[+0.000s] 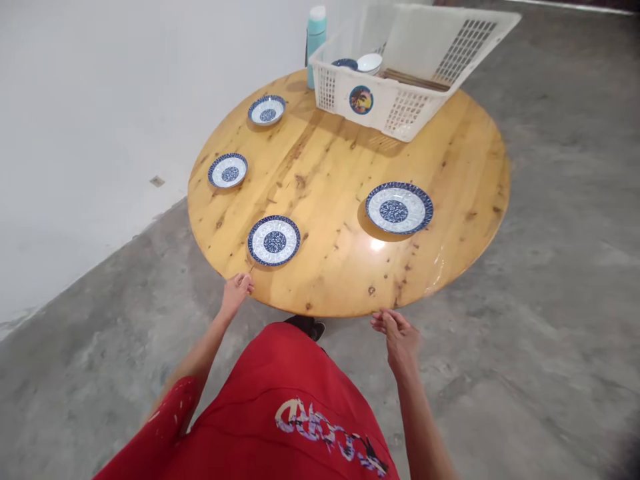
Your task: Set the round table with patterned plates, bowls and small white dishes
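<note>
My left hand [237,292] is at the table's near left edge, just below a blue-and-white plate [263,241]. Its fingers are loosely bent and slightly apart, with no object visible in them. A thin dark line beside the fingertips is too small to identify. By the near rim, further right, my right hand [400,337] has its fingers loosely extended and holds nothing. A larger matching plate [417,210] lies beyond it on the round wooden table [320,280]. Two smaller patterned dishes, a left one [216,172] and a far one [267,104], sit along the left side.
A white plastic basket [367,113] stands at the far side, holding bowls [370,63] and brown sticks [417,81] that look like chopsticks. Beside it stands a light-blue bottle [316,40]. A white wall [100,100] rises left of the table above the grey floor [550,300].
</note>
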`<state>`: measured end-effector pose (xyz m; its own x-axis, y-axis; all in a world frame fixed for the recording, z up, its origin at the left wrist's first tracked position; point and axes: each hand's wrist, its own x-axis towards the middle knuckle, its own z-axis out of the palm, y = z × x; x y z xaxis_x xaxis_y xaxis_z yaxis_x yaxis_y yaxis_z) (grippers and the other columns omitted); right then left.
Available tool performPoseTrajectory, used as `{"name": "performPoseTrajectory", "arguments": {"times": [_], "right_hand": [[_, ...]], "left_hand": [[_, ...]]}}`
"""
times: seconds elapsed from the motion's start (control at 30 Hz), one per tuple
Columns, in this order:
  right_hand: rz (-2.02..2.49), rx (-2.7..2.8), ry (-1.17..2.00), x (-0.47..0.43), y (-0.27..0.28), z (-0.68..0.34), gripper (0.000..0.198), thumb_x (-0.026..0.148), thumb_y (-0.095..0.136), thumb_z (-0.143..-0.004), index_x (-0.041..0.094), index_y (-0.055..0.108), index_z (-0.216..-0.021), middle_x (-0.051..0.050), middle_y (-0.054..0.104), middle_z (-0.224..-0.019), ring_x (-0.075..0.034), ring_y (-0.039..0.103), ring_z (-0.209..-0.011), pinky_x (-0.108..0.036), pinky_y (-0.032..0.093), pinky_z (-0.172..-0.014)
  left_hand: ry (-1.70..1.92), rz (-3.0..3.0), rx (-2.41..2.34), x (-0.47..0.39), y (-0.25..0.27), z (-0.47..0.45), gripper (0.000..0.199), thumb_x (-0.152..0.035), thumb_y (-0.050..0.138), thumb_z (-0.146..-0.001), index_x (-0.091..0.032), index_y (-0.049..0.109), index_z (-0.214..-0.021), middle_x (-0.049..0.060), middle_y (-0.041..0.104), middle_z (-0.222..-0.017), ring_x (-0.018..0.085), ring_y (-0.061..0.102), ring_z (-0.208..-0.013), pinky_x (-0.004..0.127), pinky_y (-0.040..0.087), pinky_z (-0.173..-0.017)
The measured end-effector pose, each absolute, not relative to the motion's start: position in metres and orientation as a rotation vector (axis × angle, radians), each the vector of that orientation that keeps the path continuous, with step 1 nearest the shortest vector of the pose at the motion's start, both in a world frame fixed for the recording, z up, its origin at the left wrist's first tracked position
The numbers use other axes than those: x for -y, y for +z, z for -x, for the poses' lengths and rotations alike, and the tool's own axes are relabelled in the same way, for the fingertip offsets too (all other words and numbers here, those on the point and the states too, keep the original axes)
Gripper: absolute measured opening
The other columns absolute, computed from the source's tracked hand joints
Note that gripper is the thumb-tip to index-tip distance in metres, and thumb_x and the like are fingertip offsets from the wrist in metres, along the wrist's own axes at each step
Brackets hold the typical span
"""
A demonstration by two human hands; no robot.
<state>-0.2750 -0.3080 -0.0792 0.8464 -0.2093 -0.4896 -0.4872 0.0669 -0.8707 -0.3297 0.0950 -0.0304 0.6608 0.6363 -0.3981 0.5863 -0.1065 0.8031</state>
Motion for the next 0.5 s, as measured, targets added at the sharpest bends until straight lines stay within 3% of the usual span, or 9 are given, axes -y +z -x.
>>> {"name": "performPoseTrajectory", "arguments": {"times": [0.37, 0.5], "right_hand": [[1.445, -0.715, 0.177, 0.317, -0.063, 0.212, 0.059, 0.056, 0.087, -0.053, 0.013, 0.070, -0.089, -0.008, 0.073, -0.075, -0.017, 0.069, -0.060, -0.025, 0.057, -0.056], [1.448, -0.705, 0.124, 0.322, -0.059, 0.182, 0.051, 0.050, 0.086, -0.057, 0.013, 0.070, -0.088, -0.008, 0.073, -0.075, -0.016, 0.069, -0.060, -0.023, 0.055, -0.053]], "left_hand": [[0.141, -1.531, -1.050, -0.079, -0.054, 0.296, 0.043, -0.061, 0.068, -0.081, -0.018, 0.065, -0.075, 0.004, 0.068, -0.068, 0.014, 0.062, -0.058, 0.025, 0.047, -0.058], [0.146, -1.552, -1.068, -0.077, -0.054, 0.293, 0.048, -0.066, 0.067, -0.080, -0.018, 0.065, -0.076, 0.005, 0.069, -0.067, 0.014, 0.062, -0.058, 0.026, 0.048, -0.058]]}}
